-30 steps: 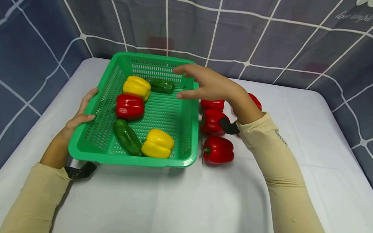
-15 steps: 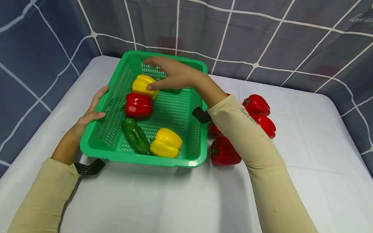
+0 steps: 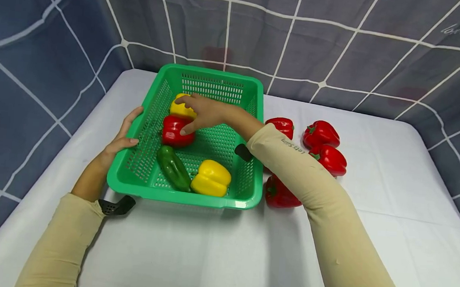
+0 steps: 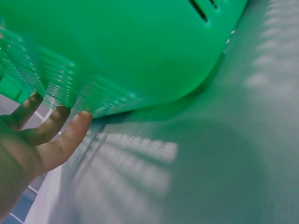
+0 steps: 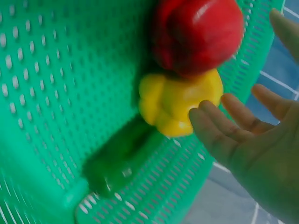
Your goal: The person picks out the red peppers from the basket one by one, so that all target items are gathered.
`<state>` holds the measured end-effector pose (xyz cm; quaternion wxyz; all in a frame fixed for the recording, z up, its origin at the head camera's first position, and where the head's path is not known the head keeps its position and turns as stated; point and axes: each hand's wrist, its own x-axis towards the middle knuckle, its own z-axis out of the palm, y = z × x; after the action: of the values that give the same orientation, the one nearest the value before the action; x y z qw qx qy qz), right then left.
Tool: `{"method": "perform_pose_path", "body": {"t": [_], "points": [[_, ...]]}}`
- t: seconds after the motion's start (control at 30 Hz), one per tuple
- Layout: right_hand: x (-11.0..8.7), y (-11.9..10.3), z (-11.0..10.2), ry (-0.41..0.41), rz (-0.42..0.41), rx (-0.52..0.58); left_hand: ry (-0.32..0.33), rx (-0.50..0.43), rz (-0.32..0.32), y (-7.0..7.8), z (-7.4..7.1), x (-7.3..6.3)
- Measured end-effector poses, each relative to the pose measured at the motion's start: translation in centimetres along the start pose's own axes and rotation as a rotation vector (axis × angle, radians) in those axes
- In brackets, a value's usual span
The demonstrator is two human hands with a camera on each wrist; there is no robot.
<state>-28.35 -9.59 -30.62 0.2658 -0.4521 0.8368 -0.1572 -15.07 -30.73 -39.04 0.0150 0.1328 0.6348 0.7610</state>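
A green plastic basket stands at the left part of the table. My left hand grips its left rim, thumb over the top, other fingertips against the slotted outer wall in the left wrist view. My right hand hovers inside the basket, fingers spread, holding nothing. Beneath it lie a red bell pepper and a yellow bell pepper, partly covered by the hand. A green pepper behind them shows in the right wrist view. Another green pepper and yellow bell pepper lie near the basket's front.
Several red bell peppers lie on the white table to the right of the basket, some partly hidden under the right forearm. A dark grey-blue curtain with white lines borders the table at the back and sides.
My right hand has moved left over the basket, then forward toward the red pepper from above the yellow one. My left hand keeps its place on the rim. The head view has shifted slightly.
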Motion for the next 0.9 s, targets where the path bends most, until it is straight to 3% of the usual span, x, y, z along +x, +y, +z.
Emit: {"method": "perform_pose_path", "body": {"t": [0.23, 0.5, 0.7, 0.9], "points": [[0.8, 0.4, 1.7, -0.069, 0.034, 0.062, 0.001, 0.025, -0.024, 0.1, 0.3, -0.2], [1.2, 0.3, 2.4, -0.053, 0.131, 0.048, -0.014, 0.022, -0.002, 0.1, 0.1, -0.1], [1.6, 0.4, 2.8, -0.03, 0.181, 0.08, -0.009, 0.041, -0.02, 0.2, 0.2, -0.1], [1.9, 0.4, 3.5, -0.022, 0.187, 0.105, -0.011, 0.036, -0.01, 0.1, 0.2, -0.2]]}}
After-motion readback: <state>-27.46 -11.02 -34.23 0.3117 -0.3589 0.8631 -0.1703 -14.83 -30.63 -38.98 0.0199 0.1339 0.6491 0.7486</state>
